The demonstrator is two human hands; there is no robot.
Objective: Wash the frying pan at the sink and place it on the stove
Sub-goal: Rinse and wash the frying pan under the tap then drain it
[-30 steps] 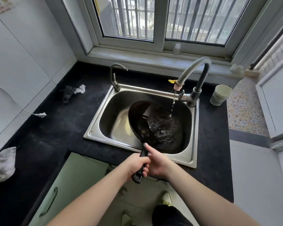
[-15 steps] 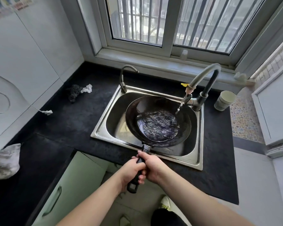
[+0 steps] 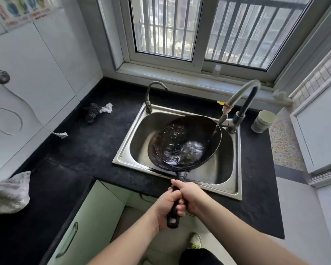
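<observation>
Gripping handle, both hands; frying pan [image 3: 183,144] tilted, wet.

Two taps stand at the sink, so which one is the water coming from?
The tall right tap, whose spout hangs at the pan rim. The small left tap is thinner and runs dry.

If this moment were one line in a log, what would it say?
stage: rinsing | frying pan: tilted over sink, water inside | faucet: running | left hand + right hand: gripping handle | stove: not visible
</observation>
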